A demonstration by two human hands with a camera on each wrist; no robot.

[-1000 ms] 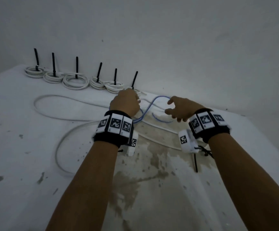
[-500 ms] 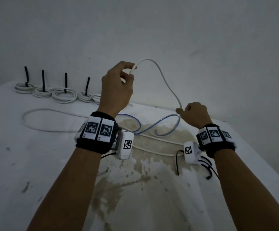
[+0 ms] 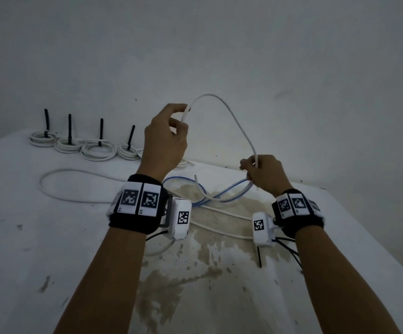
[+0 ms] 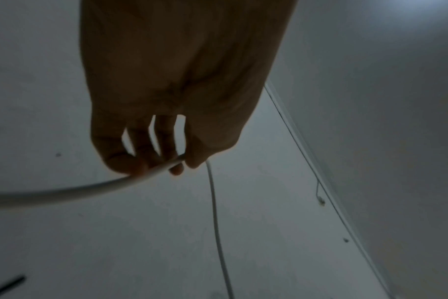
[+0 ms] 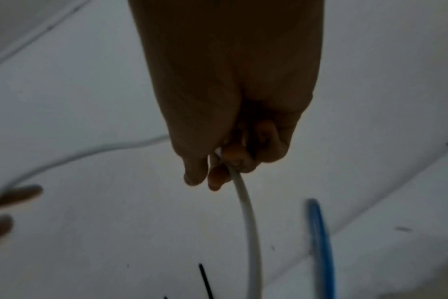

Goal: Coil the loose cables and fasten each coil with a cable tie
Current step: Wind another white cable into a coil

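Observation:
My left hand is raised above the table and pinches one end of a white cable between thumb and fingers. The cable arches up and over to my right hand, which grips it lower down, near the table. Below my right hand the cable hangs to the tabletop beside a blue cable that lies in a loop. Another long white cable lies loose on the left of the table. A black cable tie lies by my right wrist.
Several finished white coils, each with a black tie standing upright, line the table's far left edge against the wall. The white tabletop is stained brown in the middle. A grey wall stands close behind.
My left hand lifted the cable end off the table and raised it high. My right hand closed on the cable, and the arch between both hands formed.

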